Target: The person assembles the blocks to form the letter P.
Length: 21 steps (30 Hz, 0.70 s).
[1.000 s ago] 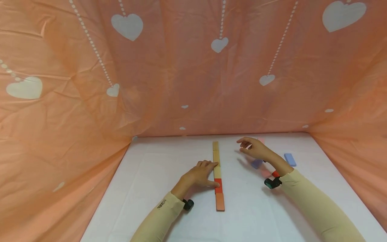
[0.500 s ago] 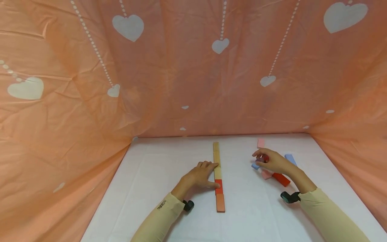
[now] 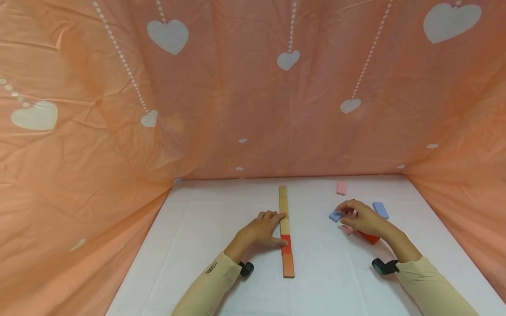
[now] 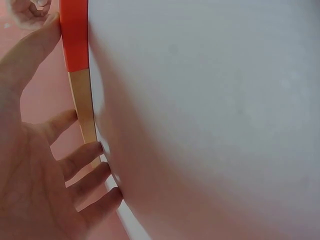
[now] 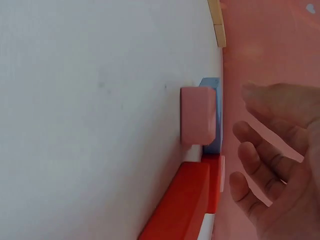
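My left hand [image 3: 258, 229] lies on the left of a straight row of flat blocks. Its thumb touches the red block [image 3: 286, 249], and its index finger reaches the tan blocks [image 3: 283, 205]; an orange-brown block [image 3: 288, 266] ends the row nearest me. In the left wrist view the fingers are spread along the row's edge. Over a loose group on the right hovers my right hand [image 3: 365, 218], fingers loosely bent. Below it are a blue block [image 3: 334, 217], a pink block [image 5: 197, 115] and a red block [image 5: 177, 202]. The right wrist view shows the fingers apart from these, holding nothing.
Another pink block [image 3: 341, 188] lies farther back, and a second blue block [image 3: 381, 210] lies right of my right hand. A second red block [image 5: 213, 187] shows behind the nearer one. Orange heart-patterned cloth [image 3: 253, 109] encloses the white table [image 3: 221, 197].
My right hand has moved from above the area near the row rightward and toward me, over the loose blocks. The left hand and the row have stayed in place.
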{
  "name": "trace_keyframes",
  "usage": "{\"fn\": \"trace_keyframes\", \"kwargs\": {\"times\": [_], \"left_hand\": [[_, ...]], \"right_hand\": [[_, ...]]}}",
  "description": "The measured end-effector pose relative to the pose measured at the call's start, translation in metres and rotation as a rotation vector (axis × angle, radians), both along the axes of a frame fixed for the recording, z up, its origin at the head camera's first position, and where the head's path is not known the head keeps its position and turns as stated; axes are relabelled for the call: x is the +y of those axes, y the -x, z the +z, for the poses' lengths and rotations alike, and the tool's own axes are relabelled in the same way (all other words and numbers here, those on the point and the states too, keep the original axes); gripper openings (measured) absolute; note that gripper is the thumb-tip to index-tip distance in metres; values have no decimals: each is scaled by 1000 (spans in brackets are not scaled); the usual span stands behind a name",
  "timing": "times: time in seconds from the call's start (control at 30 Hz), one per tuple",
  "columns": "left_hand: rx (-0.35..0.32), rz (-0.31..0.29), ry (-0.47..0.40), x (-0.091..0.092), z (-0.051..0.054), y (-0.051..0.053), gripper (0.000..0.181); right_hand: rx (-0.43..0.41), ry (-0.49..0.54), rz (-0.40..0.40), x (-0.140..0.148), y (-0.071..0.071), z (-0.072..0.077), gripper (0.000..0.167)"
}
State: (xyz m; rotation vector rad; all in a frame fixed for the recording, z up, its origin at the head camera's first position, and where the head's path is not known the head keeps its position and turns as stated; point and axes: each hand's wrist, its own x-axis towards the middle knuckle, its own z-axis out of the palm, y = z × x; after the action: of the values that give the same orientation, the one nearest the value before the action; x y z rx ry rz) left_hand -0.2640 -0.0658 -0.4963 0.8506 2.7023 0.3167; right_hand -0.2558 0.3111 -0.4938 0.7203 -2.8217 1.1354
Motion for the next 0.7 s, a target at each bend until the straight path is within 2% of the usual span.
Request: {"fn": "trace_keyframes", "kwargs": {"times": [0.13,0.33,0.57,0.7], "left_hand": [[-1,0,-4,0,0,1,97],[-11,-4,9,0,-4,2,97],[-7,-2,5,0,-4,3,97],[-14,-2,-3,0,-3,3,98]], "right_hand": [[32,-18,-29,2,5,-3,30],[33,-19,-44,5,11,-7,35],[12,-61,-48,5,18,-8,40],[-35,-72,-52,3,20,-7,40]]}}
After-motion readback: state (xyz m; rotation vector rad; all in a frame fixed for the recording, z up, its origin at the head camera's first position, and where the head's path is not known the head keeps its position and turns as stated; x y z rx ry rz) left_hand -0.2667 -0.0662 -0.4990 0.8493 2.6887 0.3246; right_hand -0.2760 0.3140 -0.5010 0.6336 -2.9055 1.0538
